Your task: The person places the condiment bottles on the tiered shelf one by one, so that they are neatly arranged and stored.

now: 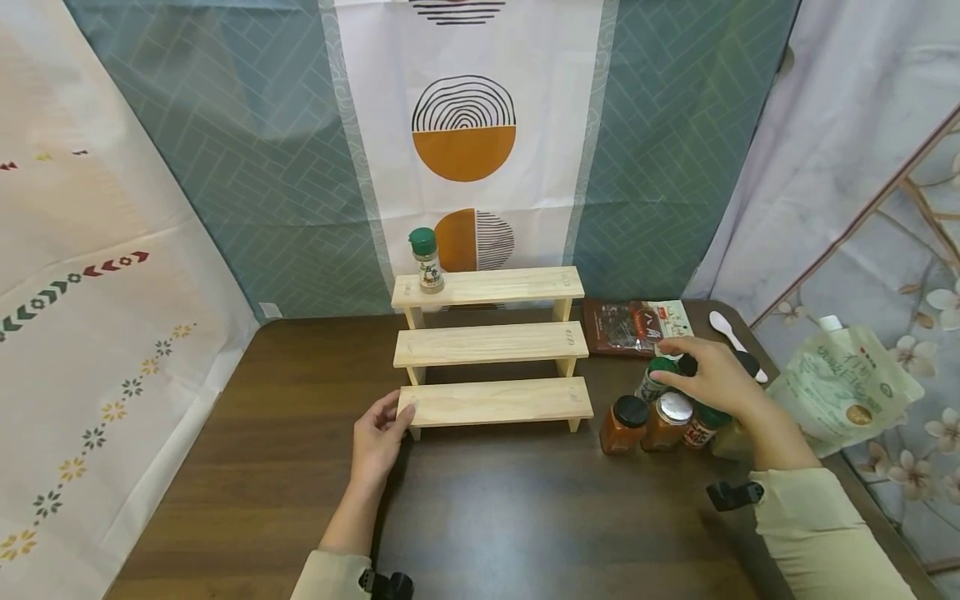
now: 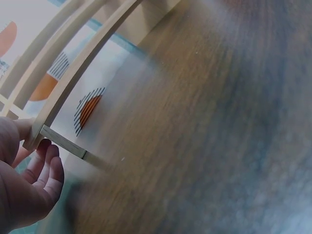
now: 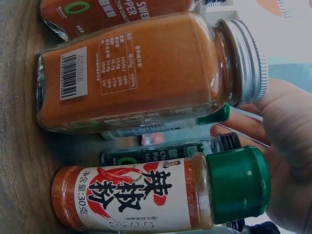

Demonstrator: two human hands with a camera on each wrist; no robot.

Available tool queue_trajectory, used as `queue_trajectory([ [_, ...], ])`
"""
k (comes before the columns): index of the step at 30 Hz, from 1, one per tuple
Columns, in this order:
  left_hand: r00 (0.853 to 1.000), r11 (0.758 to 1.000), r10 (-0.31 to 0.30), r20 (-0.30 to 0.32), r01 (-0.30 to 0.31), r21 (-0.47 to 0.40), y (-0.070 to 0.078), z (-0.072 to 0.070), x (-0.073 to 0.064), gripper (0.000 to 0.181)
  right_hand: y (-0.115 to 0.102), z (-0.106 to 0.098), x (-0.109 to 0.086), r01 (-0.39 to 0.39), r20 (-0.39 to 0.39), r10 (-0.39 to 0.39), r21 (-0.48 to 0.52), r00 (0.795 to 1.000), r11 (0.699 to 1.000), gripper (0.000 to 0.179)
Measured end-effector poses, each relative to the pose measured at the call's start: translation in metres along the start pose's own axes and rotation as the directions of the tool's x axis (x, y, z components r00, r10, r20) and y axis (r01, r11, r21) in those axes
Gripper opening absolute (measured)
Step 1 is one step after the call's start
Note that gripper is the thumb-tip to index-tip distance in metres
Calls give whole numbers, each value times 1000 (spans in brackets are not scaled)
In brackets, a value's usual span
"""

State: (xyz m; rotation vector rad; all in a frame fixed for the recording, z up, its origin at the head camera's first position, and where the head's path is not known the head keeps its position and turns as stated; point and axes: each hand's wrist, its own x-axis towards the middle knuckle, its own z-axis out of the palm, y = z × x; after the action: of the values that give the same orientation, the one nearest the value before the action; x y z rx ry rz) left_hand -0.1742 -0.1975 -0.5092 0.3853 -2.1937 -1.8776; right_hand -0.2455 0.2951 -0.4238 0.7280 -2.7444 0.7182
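Observation:
A three-step wooden display rack (image 1: 495, 402) stands on the table. My left hand (image 1: 377, 437) grips the left end of its lowest step, thumb on top; in the left wrist view the other fingers (image 2: 54, 178) curl below the board. My right hand (image 1: 708, 375) reaches over the spice jars, thumb and forefinger spread on either side of a green-capped jar (image 1: 651, 385). Nearer me are a black-lidded jar (image 1: 622, 427), a silver-lidded jar of orange powder (image 3: 131, 73) and a green-capped chili powder jar (image 3: 131, 197). Another dark-capped bottle (image 3: 161, 152) lies behind them in the right wrist view.
A green-capped shaker (image 1: 428, 265) stands at the left of the top step. Behind the jars lie a brown spice packet (image 1: 622, 327) and a white spoon (image 1: 729, 330). A pale green pouch (image 1: 847, 387) stands at the right edge. Cloth hangs behind the table.

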Motion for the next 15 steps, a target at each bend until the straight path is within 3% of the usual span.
queue_trajectory([
  [15, 1000, 1000, -17, 22, 17, -14, 3, -1, -1, 42, 2, 1, 4, -6, 105, 11, -46, 994, 999, 55],
])
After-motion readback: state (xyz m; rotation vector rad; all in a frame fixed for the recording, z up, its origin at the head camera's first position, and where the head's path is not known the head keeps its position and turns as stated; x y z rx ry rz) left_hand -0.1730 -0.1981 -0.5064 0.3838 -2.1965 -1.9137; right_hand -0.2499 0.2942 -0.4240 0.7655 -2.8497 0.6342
